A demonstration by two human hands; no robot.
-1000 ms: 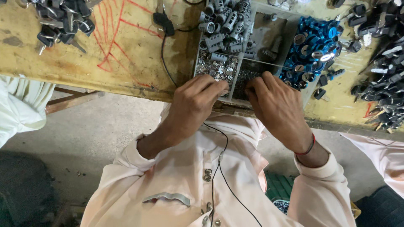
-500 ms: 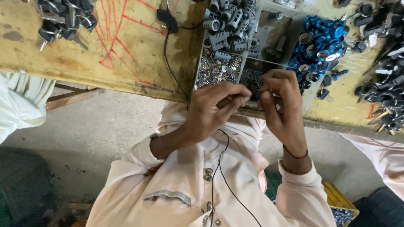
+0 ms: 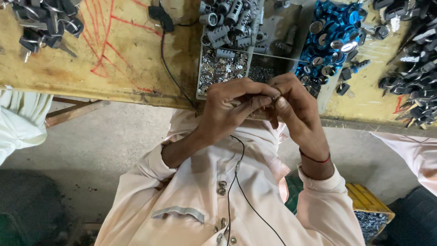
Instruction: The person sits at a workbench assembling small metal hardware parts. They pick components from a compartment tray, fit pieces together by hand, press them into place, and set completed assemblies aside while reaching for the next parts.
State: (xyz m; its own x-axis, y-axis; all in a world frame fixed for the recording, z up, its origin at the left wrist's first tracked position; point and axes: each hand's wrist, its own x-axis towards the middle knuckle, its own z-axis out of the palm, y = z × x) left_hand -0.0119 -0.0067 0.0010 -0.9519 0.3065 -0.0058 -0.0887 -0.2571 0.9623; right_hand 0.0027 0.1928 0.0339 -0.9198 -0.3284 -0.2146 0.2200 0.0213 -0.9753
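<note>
Pinching a tiny part, mostly hidden, between our left hand (image 3: 227, 107) and right hand (image 3: 293, 105), fingertips touching, just before the compartmented tray (image 3: 203, 68).

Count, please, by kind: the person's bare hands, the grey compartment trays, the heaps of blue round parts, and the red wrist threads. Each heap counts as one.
Bare hands: 2, the left hand and the right hand, fingers pinched together
Grey metal compartment tray: 1
Heap of shiny blue round metal parts: 1
Thin red thread on the right wrist: 1
Total: 5
</note>
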